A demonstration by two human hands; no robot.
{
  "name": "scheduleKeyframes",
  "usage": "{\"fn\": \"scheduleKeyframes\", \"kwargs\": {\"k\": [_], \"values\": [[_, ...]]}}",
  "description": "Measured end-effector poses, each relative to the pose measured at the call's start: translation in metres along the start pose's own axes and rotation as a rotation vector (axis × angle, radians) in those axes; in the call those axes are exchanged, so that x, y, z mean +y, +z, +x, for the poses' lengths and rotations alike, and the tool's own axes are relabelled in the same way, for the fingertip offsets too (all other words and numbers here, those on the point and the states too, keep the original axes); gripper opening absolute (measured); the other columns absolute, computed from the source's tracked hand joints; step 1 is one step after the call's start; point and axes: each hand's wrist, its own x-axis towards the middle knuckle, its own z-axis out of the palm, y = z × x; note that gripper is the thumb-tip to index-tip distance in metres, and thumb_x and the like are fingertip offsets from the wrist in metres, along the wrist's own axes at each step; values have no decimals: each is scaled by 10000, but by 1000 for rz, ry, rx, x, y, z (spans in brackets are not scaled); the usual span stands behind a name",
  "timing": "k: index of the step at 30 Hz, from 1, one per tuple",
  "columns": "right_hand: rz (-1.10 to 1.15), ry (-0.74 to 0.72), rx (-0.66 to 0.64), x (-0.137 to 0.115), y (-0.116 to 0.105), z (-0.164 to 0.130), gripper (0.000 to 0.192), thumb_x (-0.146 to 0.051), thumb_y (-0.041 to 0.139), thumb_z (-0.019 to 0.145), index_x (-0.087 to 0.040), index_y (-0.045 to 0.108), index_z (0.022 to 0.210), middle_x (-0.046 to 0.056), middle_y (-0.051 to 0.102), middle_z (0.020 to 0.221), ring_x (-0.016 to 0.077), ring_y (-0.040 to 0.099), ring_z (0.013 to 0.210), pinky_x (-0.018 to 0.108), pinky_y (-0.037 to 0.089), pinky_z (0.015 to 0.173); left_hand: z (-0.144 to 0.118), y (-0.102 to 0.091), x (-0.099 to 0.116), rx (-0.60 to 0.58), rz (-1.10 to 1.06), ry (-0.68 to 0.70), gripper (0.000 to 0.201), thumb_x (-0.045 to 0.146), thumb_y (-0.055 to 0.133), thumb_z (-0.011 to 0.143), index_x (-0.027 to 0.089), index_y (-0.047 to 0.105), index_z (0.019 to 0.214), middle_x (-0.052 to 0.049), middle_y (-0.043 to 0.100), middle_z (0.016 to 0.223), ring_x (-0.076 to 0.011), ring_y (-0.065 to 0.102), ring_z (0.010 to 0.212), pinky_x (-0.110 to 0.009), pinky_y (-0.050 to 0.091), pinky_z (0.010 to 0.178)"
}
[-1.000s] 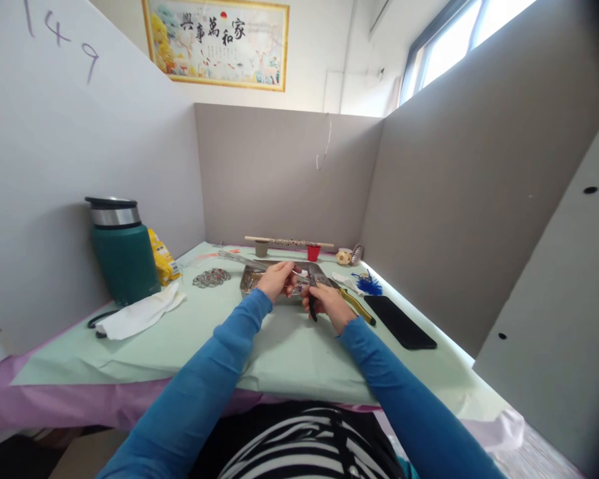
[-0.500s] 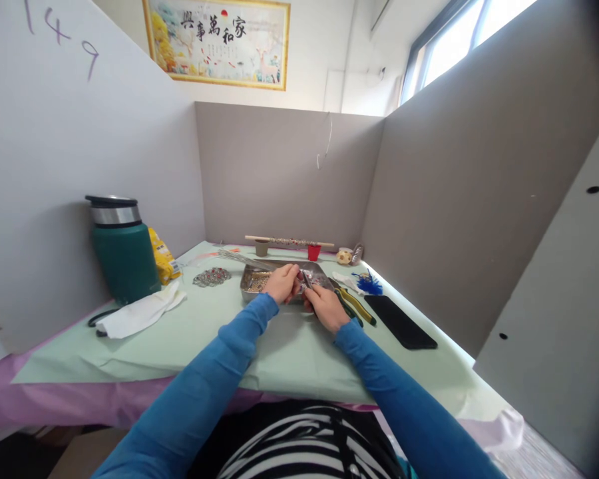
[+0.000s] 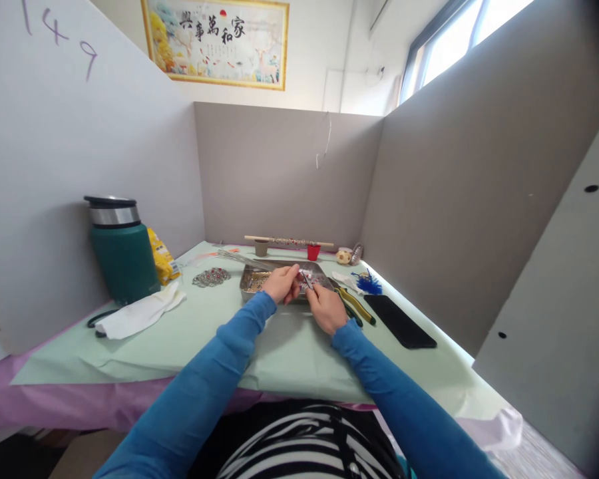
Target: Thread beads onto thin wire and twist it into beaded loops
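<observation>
Head view: left hand [image 3: 281, 283] and right hand [image 3: 324, 307] pinch a small beaded piece [image 3: 305, 278] between them, fingertips meeting just above the metal tray [image 3: 247, 283] on the tabletop [image 3: 204, 332].

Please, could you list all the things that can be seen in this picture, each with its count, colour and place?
tray: one, metal, table middle, under the hands
small piece: one, colour unclear, between both hands
flask: one, green, steel collar, left
cloth: one, white, before the flask
yellow packet: one, behind the flask
beaded piece: one, red-silver, left of the tray
pliers: one, yellow-handled, right of the tray
black pad: one, far right
red cup: one, back
stick: one, wooden, back
blue tuft: one, right
picture: one, framed, wall
left hand: one, over the tray
right hand: one, beside it
</observation>
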Motion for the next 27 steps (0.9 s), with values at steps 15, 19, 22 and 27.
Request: {"fn": "scheduleKeyframes", "kwargs": {"k": [15,19,22,27], "values": [[43,21,37,3,0,1,318,-346,334,903,-182,576,780,45,628,743,148,518,646,248,270,579,-5,-6,6,-102,-153,-1,225,302,432,859,118,547,803,69,411,419,-39,275,263,-176,222,285],[70,-2,44,3,0,1,306,-335,336,905,-184,581,802,45,637,764,145,526,654,242,284,591,-8,-5,8,-131,-199,-66,230,317,468,846,110,559,804,69,391,424,-35,265,275,-173,209,283],[70,-8,41,2,-1,0,304,-334,335,906,-183,586,822,50,643,785,147,533,664,244,289,595,-9,-5,9,-153,-252,-92,236,327,484,839,106,560,803,70,377,418,-30,241,284,-168,198,286],[31,7,48,1,-2,0,304,-331,330,909,-187,581,818,50,644,792,156,541,685,253,279,600,-9,-7,9,-197,-330,-126,238,323,485,838,99,565,825,62,377,431,-26,227,298,-161,182,294]]}}
